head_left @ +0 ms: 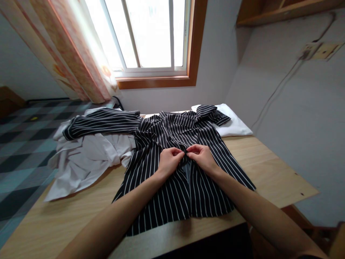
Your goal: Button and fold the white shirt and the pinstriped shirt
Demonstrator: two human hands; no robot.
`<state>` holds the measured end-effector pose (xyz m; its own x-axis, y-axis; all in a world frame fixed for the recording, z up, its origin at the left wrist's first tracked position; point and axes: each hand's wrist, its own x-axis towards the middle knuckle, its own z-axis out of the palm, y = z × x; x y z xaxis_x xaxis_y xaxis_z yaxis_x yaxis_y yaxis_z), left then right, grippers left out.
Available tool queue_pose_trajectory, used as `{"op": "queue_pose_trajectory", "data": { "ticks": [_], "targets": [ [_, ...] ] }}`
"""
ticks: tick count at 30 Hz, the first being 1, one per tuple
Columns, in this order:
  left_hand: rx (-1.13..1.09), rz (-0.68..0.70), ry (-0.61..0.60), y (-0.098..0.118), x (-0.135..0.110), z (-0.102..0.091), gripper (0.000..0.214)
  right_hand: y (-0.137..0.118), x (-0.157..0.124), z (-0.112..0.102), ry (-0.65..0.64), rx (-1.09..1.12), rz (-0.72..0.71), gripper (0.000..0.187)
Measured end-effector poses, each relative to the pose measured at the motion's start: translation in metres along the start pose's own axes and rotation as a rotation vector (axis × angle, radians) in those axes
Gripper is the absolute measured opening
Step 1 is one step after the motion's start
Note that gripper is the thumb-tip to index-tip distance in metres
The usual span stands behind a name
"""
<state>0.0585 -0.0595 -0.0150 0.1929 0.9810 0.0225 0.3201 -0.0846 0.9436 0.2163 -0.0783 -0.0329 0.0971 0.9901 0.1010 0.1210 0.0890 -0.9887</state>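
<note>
A black shirt with white stripes [164,194] lies spread on the wooden table, its hem toward me. One sleeve stretches out to the left, and the other is bunched at the upper right. At the middle of its front, my left hand [171,160] pinches the fabric edge between thumb and fingertips. Right beside it, my right hand [202,156] pinches the facing edge, the fingertips of both hands nearly meeting. Below them the front parts in a narrow gap. Whether a button sits between the fingers is too small to make out.
Crumpled white clothing [88,162] lies on the left of the table [275,169], partly under the striped sleeve. A folded white cloth [234,122] rests at the back right. A bed with a checked cover [24,144] adjoins on the left. A cable [277,86] hangs along the right wall.
</note>
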Motion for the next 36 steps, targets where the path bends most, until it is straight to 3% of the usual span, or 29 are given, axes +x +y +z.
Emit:
{"op": "queue_pose_trajectory", "data": {
  "ticks": [6, 11, 17, 23, 29, 36],
  "targets": [
    [-0.207, -0.185, -0.060, 0.000, 0.003, 0.000, 0.013, -0.003, -0.002, 0.003, -0.022, 0.114, 0.046, 0.015],
    [-0.275, -0.197, -0.092, 0.000, 0.005, -0.001, 0.009, -0.003, 0.001, 0.004, -0.032, 0.264, 0.135, 0.019],
    [-0.349, -0.223, -0.105, -0.001, 0.003, 0.002, 0.007, 0.000, -0.002, 0.006, 0.018, -0.071, -0.103, 0.012],
    [-0.499, -0.372, -0.078, 0.003, 0.000, 0.005, 0.010, -0.007, -0.014, 0.012, 0.090, -0.437, -0.310, 0.011],
    [-0.521, -0.286, -0.071, -0.006, 0.001, 0.007, 0.013, -0.004, -0.018, 0.017, 0.068, -0.681, -0.473, 0.012],
    [-0.445, -0.114, -0.009, -0.009, 0.002, 0.009, 0.017, -0.005, -0.015, 0.018, 0.146, -0.551, -0.463, 0.008]
  ]
}}
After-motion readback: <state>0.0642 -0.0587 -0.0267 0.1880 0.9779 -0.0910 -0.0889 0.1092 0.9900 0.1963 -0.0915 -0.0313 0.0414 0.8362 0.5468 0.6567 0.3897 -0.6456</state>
